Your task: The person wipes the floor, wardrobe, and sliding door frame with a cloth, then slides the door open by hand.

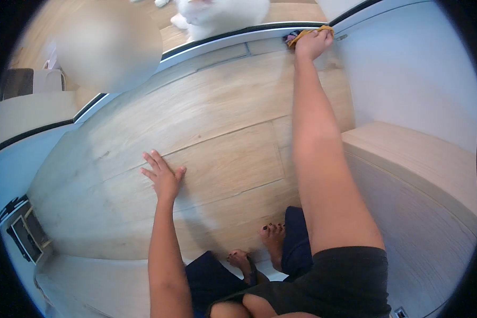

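My right hand [314, 44] is stretched to the far right corner of the floor, its fingers closed on a yellow cloth [327, 32]. A dark, purplish bunched patch, which looks like part of the cloth, shows left of the fingers. The cloth lies against the white-and-black frame strip [238, 36] along the floor's far edge. Over the wood-look floor [233, 100], my left hand [164, 177] has its fingers spread and holds nothing. I cannot tell whether its palm rests on the floor.
Beyond the strip lies a white cat [225, 18]. A pale wooden step or cabinet [413, 153] stands at the right beside a white wall [408, 74]. Dark framed objects [27, 233] are by the left wall. My bare feet [273, 241] are at the bottom. A blurred patch covers the upper left.
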